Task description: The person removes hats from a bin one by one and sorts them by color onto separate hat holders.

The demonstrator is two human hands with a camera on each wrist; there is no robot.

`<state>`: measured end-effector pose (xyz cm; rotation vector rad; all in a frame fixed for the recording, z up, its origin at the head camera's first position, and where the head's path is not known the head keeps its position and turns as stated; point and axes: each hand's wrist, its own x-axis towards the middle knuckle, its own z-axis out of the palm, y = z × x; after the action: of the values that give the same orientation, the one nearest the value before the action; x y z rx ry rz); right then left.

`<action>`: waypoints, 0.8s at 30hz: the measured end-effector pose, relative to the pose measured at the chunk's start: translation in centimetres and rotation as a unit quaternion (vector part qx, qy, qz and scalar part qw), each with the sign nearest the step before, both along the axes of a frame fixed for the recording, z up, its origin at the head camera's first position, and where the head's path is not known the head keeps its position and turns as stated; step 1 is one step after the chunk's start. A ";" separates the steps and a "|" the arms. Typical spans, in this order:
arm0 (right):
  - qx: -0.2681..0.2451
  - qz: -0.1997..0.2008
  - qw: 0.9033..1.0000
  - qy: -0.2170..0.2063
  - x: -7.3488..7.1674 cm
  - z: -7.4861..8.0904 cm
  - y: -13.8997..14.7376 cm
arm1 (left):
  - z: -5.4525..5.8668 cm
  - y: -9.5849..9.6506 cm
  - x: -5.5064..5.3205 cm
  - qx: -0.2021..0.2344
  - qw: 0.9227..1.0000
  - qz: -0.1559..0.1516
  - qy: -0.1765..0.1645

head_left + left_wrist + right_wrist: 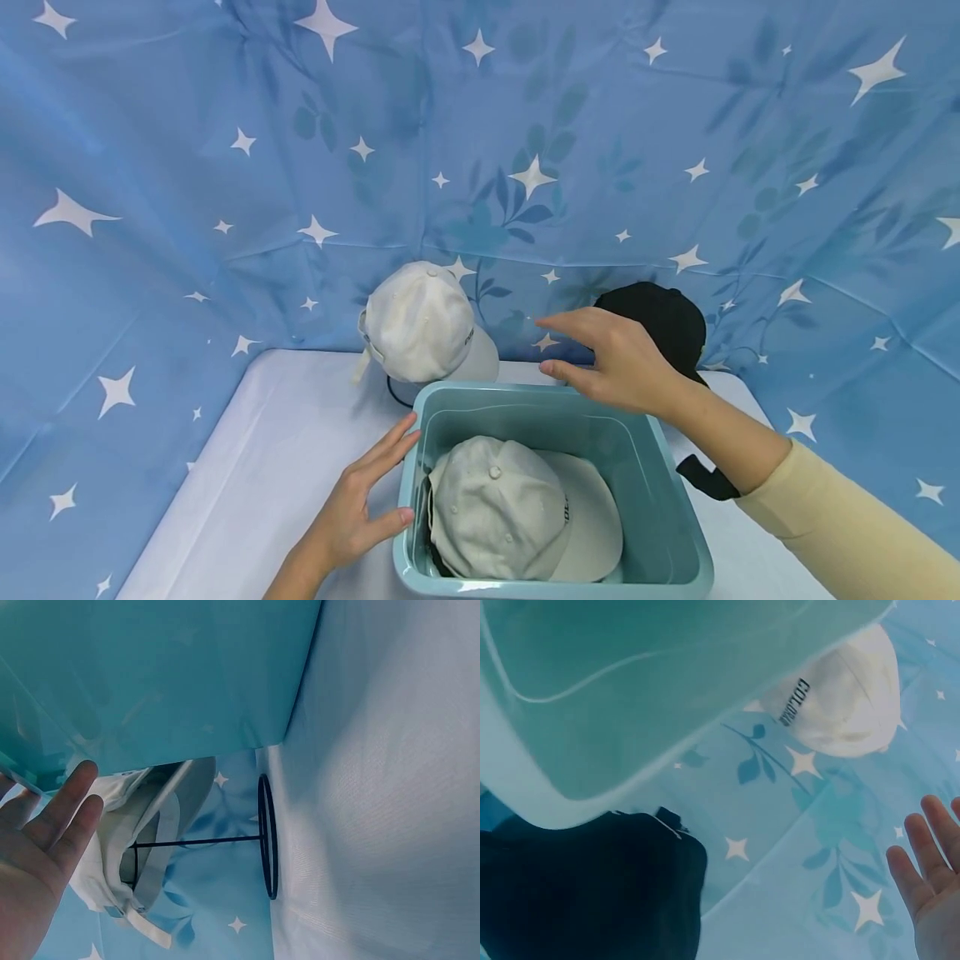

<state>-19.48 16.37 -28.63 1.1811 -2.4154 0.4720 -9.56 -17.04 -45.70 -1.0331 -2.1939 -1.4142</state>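
Observation:
A teal plastic bin (675, 517) holds a pale grey-white baseball cap (498, 508), its brim toward the right. My left hand (348, 508) is at the bin's left side with fingers spread and fingertips right at the rim. Over the back right rim hangs my right hand (618, 354), thumb and fingers apart with nothing between them. Behind the bin, a white cap (420, 321) sits on a black wire stand (267, 836); lettering shows on its front in the right wrist view. A black cap (663, 321) stands behind my right hand, partly hidden by it.
The white-covered table (262, 450) runs back to a blue curtain (480, 125) with stars and leaves, which also closes off both sides. A black strap-like piece (705, 477) shows beside the bin's right wall, under my right forearm.

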 end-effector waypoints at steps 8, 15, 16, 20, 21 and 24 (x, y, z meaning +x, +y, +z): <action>0.012 0.026 1.000 0.003 0.7 -1.8 0.9 | 0.0 -0.1 -0.1 0.000 1.000 -0.001 -0.002; 0.009 0.053 0.998 -0.018 1.4 -3.4 1.4 | 0.0 0.0 0.0 0.001 1.000 -0.002 -0.003; 0.011 0.053 0.998 -0.021 1.5 -3.6 1.5 | 0.0 0.0 0.0 0.001 1.000 -0.001 -0.003; 0.020 0.046 0.998 -0.041 2.2 -4.2 2.0 | 0.1 0.0 0.0 -0.002 1.000 0.001 -0.004; 0.022 0.046 0.998 -0.045 2.4 -4.4 2.1 | 0.1 0.0 0.0 -0.002 1.000 0.002 -0.004; 0.025 0.044 0.997 -0.062 2.8 -5.0 2.4 | 0.1 0.0 0.0 -0.002 1.000 0.002 -0.004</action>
<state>-16.67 18.77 -33.63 1.3192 -2.5006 0.5304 -9.54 -17.02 -45.60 -1.0262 -2.2036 -1.4156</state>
